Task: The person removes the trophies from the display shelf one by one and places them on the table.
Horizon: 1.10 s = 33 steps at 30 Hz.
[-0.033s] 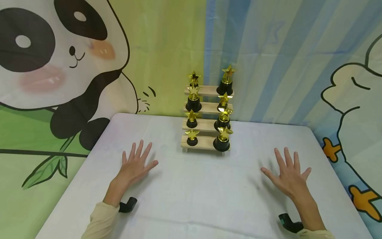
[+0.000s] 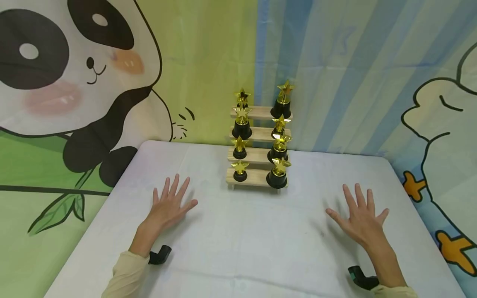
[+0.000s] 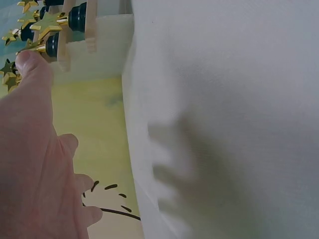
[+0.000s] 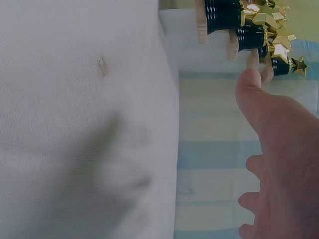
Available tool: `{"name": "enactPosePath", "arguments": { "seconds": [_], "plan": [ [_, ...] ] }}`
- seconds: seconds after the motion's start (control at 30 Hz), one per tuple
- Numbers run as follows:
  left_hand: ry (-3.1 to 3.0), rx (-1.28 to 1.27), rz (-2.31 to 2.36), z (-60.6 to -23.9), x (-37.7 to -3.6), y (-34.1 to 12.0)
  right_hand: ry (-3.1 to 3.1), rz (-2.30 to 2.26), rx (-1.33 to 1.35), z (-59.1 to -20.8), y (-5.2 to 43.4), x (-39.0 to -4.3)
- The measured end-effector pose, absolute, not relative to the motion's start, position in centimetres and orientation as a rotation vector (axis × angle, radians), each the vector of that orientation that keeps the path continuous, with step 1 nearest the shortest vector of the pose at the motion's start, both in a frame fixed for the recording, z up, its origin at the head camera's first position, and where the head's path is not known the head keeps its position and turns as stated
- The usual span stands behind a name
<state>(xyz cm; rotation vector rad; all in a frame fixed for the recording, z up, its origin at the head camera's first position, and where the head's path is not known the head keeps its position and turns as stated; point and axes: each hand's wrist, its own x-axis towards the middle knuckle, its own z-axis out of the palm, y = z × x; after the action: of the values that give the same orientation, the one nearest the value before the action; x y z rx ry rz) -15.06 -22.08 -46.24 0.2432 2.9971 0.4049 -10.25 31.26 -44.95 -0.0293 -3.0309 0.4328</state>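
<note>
Left hand [image 2: 167,210] out at ten o'clock, right hand [image 2: 362,223] at three, both held above the white cloth-covered table [image 2: 238,236], fingers straight and splayed, and neither one is gripping a thing! Straight up at twelve, well apart from both, stands the pale wooden four-step rack [image 2: 257,178], carrying shiny gold star trophies with round black bases [image 2: 242,126], two to a step. Take the larger gold-and-black star trophy [image 2: 277,176] on the lowest step, at the rack's five o'clock: light moulded plastic, I'd guess, and stiff, with no give under a squeeze. That gold finish gleams, so call it slippery, and the star points look the fragile part, easily snapped or scratched. Where to hold it? The broad black base, I'd say, thumb at nine and fingers at three, or else the gold neck just above. Over at seven, the smaller gold-and-black star trophy [image 2: 240,171] offers far less base, so a fingertip pinch should suit it better. And careful up the right side, from five towards one: stars overlap the bases behind, and a stray knuckle could tip a neighbour.
</note>
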Motion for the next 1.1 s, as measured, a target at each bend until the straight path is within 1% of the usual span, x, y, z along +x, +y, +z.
{"name": "enactPosePath", "arguments": {
  "seconds": [0.43,0.7,0.9,1.1],
  "plan": [
    [2.967,0.251,0.415,-45.5,-15.1,-22.2,-3.025,0.451,-0.017,-44.9,31.1,-10.1],
    [3.002,0.322,0.469,-45.3,-15.0,-22.0,-2.968,0.52,0.087,-44.8,30.3,-10.2],
    [2.988,0.322,0.571,-45.1,-14.9,-21.9,-2.997,0.689,0.194,-44.5,29.1,-10.8],
    [2.945,0.351,0.669,-45.0,-14.7,-21.6,-3.105,0.892,0.239,-44.9,27.4,-11.2]
  ]
}}
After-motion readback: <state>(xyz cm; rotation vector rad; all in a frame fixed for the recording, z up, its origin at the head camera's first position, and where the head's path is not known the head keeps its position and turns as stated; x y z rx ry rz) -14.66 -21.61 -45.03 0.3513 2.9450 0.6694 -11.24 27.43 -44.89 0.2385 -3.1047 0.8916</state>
